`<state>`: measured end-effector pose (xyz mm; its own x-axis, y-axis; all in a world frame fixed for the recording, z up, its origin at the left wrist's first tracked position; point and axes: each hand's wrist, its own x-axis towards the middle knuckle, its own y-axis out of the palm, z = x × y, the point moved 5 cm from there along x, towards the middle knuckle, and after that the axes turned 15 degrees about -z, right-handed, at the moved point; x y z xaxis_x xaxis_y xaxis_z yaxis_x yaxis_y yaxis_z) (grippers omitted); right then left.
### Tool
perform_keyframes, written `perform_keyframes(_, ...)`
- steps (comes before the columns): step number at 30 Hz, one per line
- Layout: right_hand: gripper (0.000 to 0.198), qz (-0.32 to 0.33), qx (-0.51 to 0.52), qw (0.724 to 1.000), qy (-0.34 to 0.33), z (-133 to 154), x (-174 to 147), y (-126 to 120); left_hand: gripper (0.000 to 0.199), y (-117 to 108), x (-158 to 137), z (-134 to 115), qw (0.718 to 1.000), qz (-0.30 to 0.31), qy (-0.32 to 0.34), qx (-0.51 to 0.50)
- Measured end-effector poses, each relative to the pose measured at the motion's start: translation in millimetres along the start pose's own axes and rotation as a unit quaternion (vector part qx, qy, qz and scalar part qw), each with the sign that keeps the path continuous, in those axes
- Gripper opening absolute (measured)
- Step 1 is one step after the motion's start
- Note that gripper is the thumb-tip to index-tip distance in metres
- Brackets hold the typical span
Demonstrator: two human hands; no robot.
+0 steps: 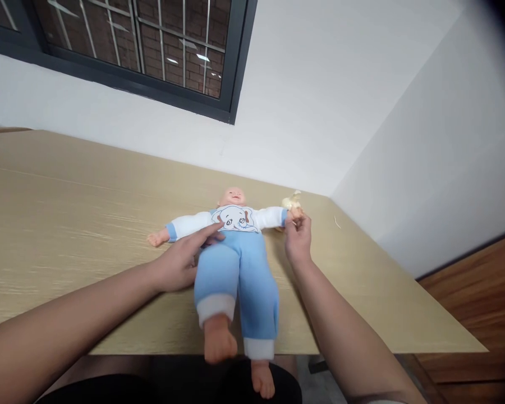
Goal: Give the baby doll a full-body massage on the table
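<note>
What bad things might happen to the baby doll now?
The baby doll in blue trousers and white sleeves might slide off the pale, wood-grained table if pulled nearer, since one bare pinkish foot already sticks out past the near edge.

The doll's small pinkish hand might get tugged too hard, because the right hand is on it.

The small cream-coloured object close by might get bumped.
</note>
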<state>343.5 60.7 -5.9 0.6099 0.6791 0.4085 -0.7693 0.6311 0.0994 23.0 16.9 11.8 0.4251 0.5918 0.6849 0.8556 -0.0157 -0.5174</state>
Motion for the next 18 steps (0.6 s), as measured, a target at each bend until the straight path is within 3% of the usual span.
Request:
perform_keyframes(3,0.069,0.111,-0.051,0.978,-0.171,35.3,-30.2,19.3,0.084,0.8,1.0,5.6,0.999,-0.042,0.0,-0.025)
perform_keyframes(5,0.081,0.208,-0.124,0.938,-0.249,45.4,-50.4,33.5,0.067,2.9,3.3,4.6,0.998,-0.06,0.016,-0.027)
perform_keyframes(9,0.084,0.318,-0.24,0.866,-0.303,42.1,-68.1,46.3,0.033,10.1,8.2,2.9,0.997,-0.074,0.006,-0.033)
perform_keyframes(14,0.081,0.33,-0.263,0.858,-0.292,38.0,-66.2,45.7,0.027,13.3,11.3,2.9,0.995,-0.085,-0.021,-0.042)
perform_keyframes(18,0.076,0.279,-0.231,0.888,-0.282,41.4,-62.7,44.3,0.036,9.0,9.1,5.6,0.996,-0.073,-0.027,-0.046)
